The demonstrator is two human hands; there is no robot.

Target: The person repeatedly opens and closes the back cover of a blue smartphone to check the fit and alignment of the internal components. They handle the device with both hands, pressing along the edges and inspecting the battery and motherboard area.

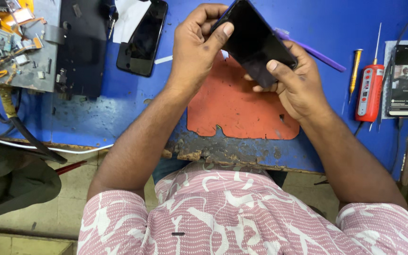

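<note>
Gripping a dark phone (256,40) by its edges, left hand (195,47) at 10 o'clock, right hand (296,82) at 4; fingers closed on it. Likely slick, fragile glass, so edge holds suit.

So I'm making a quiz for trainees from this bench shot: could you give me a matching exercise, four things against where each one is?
Things:
1. dark phone
2. orange mat
3. lit phone
4. red tool

Places:
A. far right, screen on
B. flat on the blue bench, under the hands
C. held in both hands, left hand and right hand
D. just left of the lit phone

Pairs: 1-C, 2-B, 3-A, 4-D
</note>
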